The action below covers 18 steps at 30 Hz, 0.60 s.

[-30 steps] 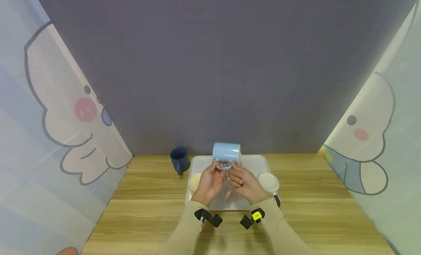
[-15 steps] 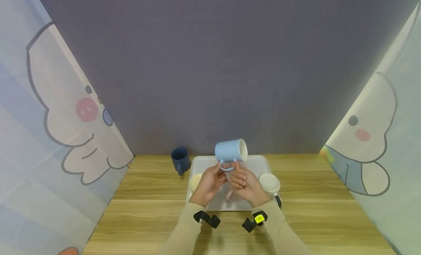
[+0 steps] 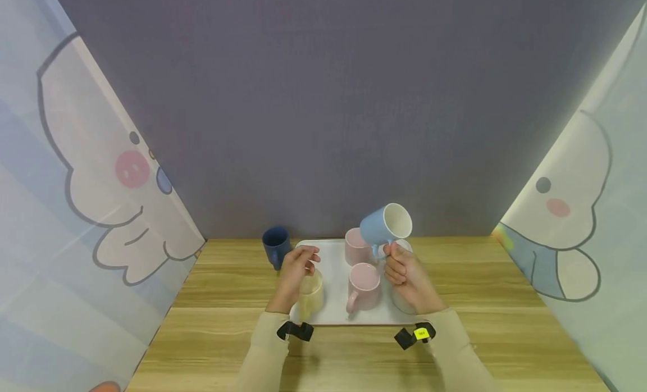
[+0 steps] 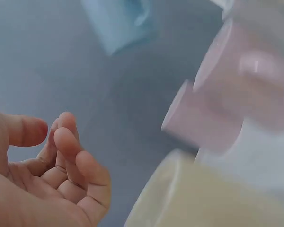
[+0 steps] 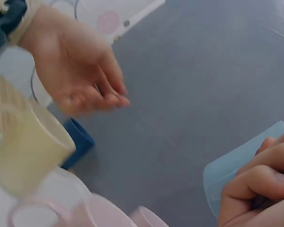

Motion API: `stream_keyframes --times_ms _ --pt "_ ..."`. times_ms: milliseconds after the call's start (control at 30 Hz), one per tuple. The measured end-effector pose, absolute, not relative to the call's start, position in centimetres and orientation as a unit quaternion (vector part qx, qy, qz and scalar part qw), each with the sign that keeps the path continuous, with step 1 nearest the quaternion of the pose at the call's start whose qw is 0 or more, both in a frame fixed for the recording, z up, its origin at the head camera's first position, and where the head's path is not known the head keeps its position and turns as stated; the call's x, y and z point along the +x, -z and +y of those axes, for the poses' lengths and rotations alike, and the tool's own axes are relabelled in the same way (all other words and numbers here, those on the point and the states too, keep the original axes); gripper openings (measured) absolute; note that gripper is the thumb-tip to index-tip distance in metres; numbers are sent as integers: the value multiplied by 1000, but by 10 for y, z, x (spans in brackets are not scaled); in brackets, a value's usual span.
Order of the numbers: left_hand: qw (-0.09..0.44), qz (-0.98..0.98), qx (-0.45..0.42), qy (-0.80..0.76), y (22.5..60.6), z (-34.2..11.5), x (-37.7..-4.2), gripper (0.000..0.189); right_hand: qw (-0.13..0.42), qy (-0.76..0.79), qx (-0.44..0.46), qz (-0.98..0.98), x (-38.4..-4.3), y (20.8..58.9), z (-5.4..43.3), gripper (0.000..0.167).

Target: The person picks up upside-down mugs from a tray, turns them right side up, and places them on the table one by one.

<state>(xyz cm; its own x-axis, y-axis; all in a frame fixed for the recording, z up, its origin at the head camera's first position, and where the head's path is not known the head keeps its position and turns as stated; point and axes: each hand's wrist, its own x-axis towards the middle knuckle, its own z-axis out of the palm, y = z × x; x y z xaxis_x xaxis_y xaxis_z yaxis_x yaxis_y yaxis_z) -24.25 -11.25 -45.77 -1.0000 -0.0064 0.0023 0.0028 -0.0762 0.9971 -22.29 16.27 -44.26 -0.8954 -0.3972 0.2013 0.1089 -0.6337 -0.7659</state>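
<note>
Light blue mug [image 3: 375, 228] up above the white tray [image 3: 333, 303], tilted, handle down, and my right hand [image 3: 408, 277] pinches that handle! 2 pink mugs [image 3: 366, 295] stand below; my left hand's [image 3: 293, 273] loosely bent fingers hang by the yellow mug [image 3: 311, 295], near the dark blue mug [image 3: 276, 241].

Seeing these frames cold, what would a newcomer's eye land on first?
Probably the light blue mug, tilted and held by its handle in the right hand. Next, the large cartoon figure at the left of the head view. Then the near pink mug and far pink mug on the white tray, with the yellow mug to their left.
</note>
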Motion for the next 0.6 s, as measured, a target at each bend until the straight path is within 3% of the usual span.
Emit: stream_keyframes --times_ms 367,600 --pt "94 -793 48 599 475 -156 -252 19 75 864 -144 477 -224 443 205 39" --pt "80 -883 55 458 511 -174 -257 15 43 839 -87 535 -224 444 227 39"
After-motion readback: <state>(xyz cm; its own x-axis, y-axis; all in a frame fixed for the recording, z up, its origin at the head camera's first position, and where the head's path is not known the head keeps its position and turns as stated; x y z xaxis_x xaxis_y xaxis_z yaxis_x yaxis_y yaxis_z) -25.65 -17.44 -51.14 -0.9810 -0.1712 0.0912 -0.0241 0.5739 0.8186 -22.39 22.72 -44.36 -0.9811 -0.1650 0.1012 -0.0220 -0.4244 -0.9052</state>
